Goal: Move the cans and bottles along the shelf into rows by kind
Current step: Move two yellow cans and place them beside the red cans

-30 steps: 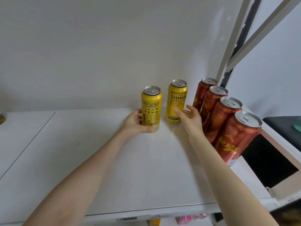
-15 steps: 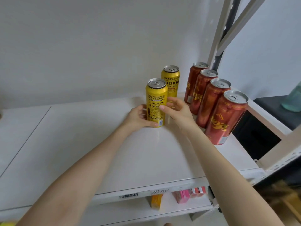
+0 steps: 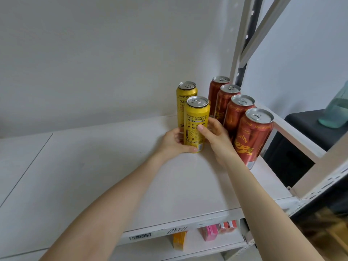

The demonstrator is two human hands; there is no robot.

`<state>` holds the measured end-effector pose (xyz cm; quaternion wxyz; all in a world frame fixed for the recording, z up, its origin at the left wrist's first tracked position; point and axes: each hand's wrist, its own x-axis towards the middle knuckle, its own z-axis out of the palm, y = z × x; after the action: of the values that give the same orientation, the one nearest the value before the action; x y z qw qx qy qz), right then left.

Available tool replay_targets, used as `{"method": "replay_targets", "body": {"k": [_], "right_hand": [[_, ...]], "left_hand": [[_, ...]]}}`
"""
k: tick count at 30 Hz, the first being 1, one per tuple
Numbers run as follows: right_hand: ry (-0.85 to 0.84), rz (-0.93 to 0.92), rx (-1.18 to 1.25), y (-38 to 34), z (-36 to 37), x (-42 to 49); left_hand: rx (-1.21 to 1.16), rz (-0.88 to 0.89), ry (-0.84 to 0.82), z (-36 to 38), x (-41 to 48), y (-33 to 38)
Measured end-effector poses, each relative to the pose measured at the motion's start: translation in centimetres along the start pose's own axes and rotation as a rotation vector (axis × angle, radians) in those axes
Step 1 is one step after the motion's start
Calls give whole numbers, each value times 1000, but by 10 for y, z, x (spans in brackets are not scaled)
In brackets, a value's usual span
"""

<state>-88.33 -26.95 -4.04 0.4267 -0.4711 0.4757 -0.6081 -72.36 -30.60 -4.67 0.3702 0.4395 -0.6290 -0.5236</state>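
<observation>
Two yellow cans stand on the white shelf (image 3: 113,176), one behind the other. The front yellow can (image 3: 196,119) is gripped low down from both sides: my left hand (image 3: 173,142) wraps its left side, my right hand (image 3: 214,136) presses its right side. The rear yellow can (image 3: 183,97) stands close behind it, partly hidden. To the right, a row of several red cans runs front to back, from the nearest red can (image 3: 252,136) to the farthest red can (image 3: 216,93) by the wall.
A metal upright (image 3: 243,40) of the rack rises behind the red cans. A teal bottle (image 3: 337,110) sits on a dark unit at the far right. Below the shelf edge with its barcode label (image 3: 140,237) lie small pink and orange packs.
The front yellow can has slid right and forward into line with the rear yellow can. My right hand left the rear can and closed on the front one.
</observation>
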Motion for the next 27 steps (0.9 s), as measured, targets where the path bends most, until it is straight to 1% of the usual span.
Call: {"method": "replay_targets", "body": {"k": [13, 27], "right_hand": [[9, -36, 44, 7, 10, 25], [1, -34, 21, 5, 11, 33]], "left_hand": [[43, 1, 46, -8, 25, -5], [83, -5, 37, -12, 33, -5]]}}
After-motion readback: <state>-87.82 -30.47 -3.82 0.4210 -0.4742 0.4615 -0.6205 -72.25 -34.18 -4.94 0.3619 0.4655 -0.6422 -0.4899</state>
